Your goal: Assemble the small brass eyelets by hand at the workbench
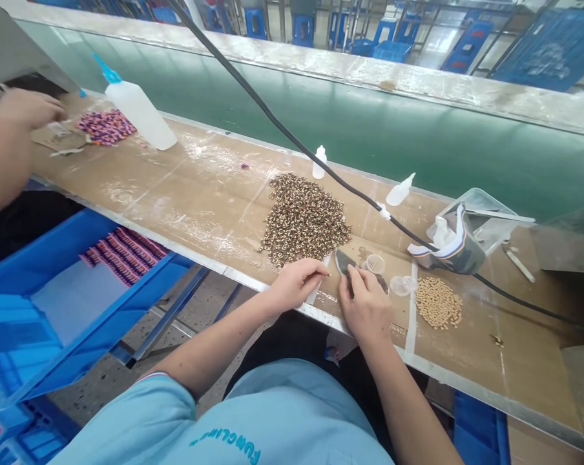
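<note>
My left hand (299, 282) is closed in a pinch at the front of the table. A tiny dark piece (327, 276) shows at its fingertips, too small to name. Just right of it, my right hand (367, 307) has its curled fingers on a dark grey, pointed flat pad (344, 260), and its palm hides part of that pad. A heap of small brown-and-gold ring-like pieces (306, 219) lies beyond my left hand. Close to my right hand are a clear round cup (373, 263), a clear shallow dish (402, 285) and a pile of small tan beads (438, 302).
A black cable (277, 123) crosses above the table. Small white bottles (320, 163), a large glue bottle (141, 113) and a clear tray (490, 223) stand along the back. Far left, another person's hand (30, 110) is beside pink-purple pieces (105, 126). A blue crate (69, 310) sits below left.
</note>
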